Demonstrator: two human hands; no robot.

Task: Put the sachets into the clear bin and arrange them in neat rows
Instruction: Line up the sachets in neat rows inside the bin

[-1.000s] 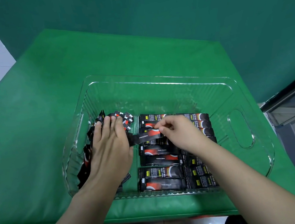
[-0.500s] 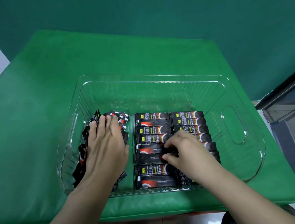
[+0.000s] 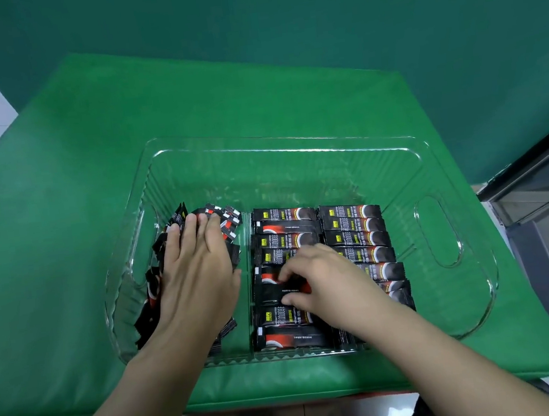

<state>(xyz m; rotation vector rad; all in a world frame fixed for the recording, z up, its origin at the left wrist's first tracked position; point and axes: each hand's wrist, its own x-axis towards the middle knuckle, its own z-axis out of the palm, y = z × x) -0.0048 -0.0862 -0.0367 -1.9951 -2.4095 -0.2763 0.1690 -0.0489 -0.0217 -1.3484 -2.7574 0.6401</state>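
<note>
While the right hand (image 3: 329, 280) pinches one sachet (image 3: 277, 291) into the rows (image 3: 324, 263) inside the bin (image 3: 440, 233), mid-tabletop, neighbouring sachets could be knocked askew. Lying flat, fingers extended, the left hand (image 3: 195, 278) presses the loose pile (image 3: 159, 289); lifting it could let the pile slide.

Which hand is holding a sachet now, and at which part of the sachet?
The right hand pinches one sachet in the middle row at its right end. The left hand only rests flat on the loose pile.

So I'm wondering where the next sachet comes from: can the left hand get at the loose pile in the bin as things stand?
Probably yes. The left hand already rests flat on the loose pile inside the clear bin, with nothing over it; the right hand works apart, at the neat rows.
</note>
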